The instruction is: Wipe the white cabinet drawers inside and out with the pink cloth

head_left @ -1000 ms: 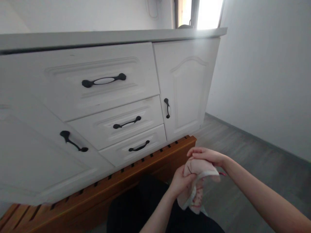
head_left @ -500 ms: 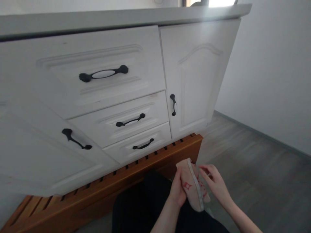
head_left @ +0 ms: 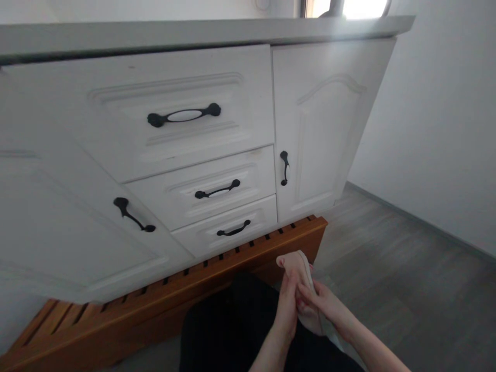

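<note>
A pale pink, soft-looking cloth item [head_left: 291,262] with a light edging band is held upright in front of my knees. Its exact kind cannot be made out. Closed on its left side, my left hand [head_left: 287,297] grips the lower middle and squeezes it inward. My right hand [head_left: 324,304] is closed on the right side, its thumb and fingers pressing around the edging. The hands almost meet at the middle of the item. Its lower end [head_left: 311,321] shows below my fingers, with a bit of pink-red print partly covered.
A white cabinet [head_left: 217,160] with drawers and doors with black handles stands ahead. Along its base runs a brown slatted wooden bench [head_left: 236,254]. My dark-clothed legs [head_left: 220,330] are below. Grey wood-look floor [head_left: 372,248] and a white wall [head_left: 437,119] lie right.
My right hand has moved left onto the cloth item and closed on it. The item is now pinched in and turned, so its red print is mostly hidden. The view has shifted slightly.
</note>
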